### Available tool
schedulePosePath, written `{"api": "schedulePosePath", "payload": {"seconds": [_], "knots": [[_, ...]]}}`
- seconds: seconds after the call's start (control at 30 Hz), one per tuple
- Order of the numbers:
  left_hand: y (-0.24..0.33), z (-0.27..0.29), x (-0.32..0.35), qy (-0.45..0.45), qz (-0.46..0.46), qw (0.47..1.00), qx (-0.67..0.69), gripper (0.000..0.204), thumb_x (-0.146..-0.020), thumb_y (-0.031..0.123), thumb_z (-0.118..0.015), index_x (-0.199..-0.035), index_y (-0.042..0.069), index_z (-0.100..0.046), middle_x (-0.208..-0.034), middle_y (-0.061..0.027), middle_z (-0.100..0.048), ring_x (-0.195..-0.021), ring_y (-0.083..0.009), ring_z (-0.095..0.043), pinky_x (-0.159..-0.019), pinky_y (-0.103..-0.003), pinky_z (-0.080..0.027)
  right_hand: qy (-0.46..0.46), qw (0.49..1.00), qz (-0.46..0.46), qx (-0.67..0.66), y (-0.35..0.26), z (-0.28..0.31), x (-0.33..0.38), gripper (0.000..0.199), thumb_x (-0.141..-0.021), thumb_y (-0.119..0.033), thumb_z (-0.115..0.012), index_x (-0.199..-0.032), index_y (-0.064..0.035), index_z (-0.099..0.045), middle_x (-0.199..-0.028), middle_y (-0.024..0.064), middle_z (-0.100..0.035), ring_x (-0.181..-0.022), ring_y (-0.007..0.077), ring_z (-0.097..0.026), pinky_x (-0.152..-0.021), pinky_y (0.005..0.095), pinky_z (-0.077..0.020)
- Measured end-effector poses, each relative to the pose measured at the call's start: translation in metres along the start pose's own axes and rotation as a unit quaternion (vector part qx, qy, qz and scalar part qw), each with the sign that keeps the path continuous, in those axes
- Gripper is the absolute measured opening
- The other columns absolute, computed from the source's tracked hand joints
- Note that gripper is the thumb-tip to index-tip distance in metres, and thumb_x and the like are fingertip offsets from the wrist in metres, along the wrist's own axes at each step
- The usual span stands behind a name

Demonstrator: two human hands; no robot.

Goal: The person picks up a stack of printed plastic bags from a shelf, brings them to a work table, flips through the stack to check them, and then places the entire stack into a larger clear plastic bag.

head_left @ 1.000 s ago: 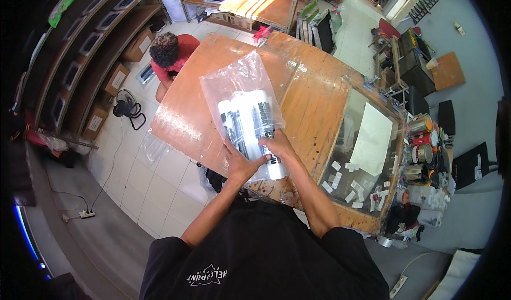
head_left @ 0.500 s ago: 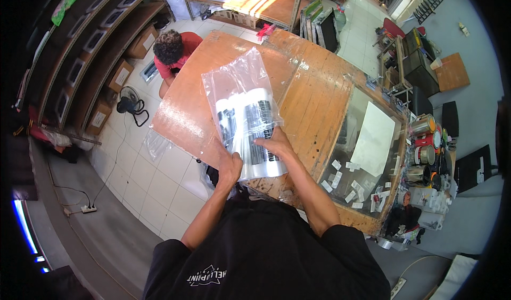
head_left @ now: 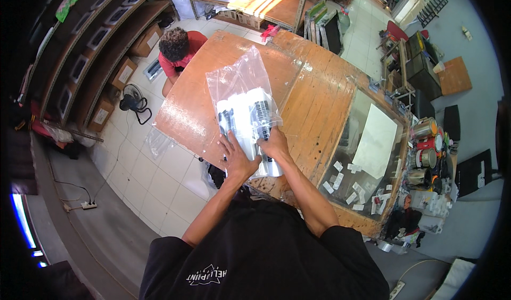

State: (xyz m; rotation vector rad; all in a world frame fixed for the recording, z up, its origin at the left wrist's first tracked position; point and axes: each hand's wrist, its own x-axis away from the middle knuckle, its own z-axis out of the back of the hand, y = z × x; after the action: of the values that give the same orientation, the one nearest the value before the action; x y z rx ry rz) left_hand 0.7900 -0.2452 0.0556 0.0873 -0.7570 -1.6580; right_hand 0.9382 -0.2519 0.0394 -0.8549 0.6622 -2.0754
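Since half a second ago, our left hand has slid in from the bag's left edge onto the bag itself, and the bag has settled lower and flatter on the wooden table.

The table, the largest thing here, runs from the near right to the far left, with a glass-topped section at its right end. On its near part lies the clear plastic bag, long axis pointing away from us and tilted slightly left, mouth end far, filled end near. Both hands sit at that near end, with the rest of the bag stretching away from them — the left hand spread flat, fingers splayed on the plastic, the right hand curled over the bag's near right corner, gripping it.

Inside the crinkled, see-through film we see several white cylinders with black bands, packed side by side along the bag's length.
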Motion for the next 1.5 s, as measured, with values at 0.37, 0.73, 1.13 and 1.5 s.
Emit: {"api": "schedulePosePath", "payload": {"seconds": [0.37,0.73,1.13,1.5], "knots": [[-0.034,-0.001,-0.003,0.073,-0.07,0.991,0.084,0.088,-0.082,0.006,-0.05,-0.147,-0.017,0.005,-0.149,-0.0454,-0.014,-0.141,-0.0543,-0.022,-0.118,-0.046,-0.024,0.001,0.988,0.103,-0.112,0.035,0.001,-0.004,0.083,-0.073,-0.032,-0.08,-0.137,0.0042,-0.04,-0.112,0.0249,-0.064,-0.108,0.0373,-0.063,-0.097,0.0404,-0.0482],[-0.057,-0.01,-0.015,0.086,-0.008,0.992,0.091,0.095,-0.089,0.028,-0.062,-0.148,-0.014,-0.001,-0.133,-0.045,-0.044,-0.123,-0.0529,-0.05,-0.107,-0.048,-0.04,0.132,0.897,0.107,-0.409,0.062,-0.028,0.031,0.049,-0.081,-0.022,-0.078,-0.117,0.0062,-0.06,-0.103,0.0167,-0.068,-0.097,0.0287,-0.067,-0.092,0.0359,-0.0493],[-0.075,0.012,-0.055,-0.087,0.157,0.937,0.301,0.068,-0.087,0.037,-0.073,-0.125,-0.016,-0.052,-0.108,-0.023,-0.066,-0.089,-0.0271,-0.069,-0.076,-0.035,-0.057,-0.101,0.944,-0.04,-0.312,0.051,0.015,0.016,0.071,-0.072,-0.027,-0.088,-0.126,0.0056,-0.056,-0.114,0.0184,-0.068,-0.101,0.0254,-0.066,-0.088,0.0352,-0.0524],[-0.074,-0.011,-0.054,-0.049,0.11,0.839,0.53,0.04,-0.095,0.023,-0.067,-0.119,-0.008,-0.061,-0.101,-0.0141,-0.069,-0.08,-0.0187,-0.067,-0.068,-0.033,-0.056,0.023,0.942,0.0,-0.335,0.076,0.004,-0.003,0.06,-0.068,-0.007,-0.086,-0.12,0.0031,-0.058,-0.103,0.0117,-0.069,-0.093,0.0185,-0.065,-0.082,0.0303,-0.0528]]}}
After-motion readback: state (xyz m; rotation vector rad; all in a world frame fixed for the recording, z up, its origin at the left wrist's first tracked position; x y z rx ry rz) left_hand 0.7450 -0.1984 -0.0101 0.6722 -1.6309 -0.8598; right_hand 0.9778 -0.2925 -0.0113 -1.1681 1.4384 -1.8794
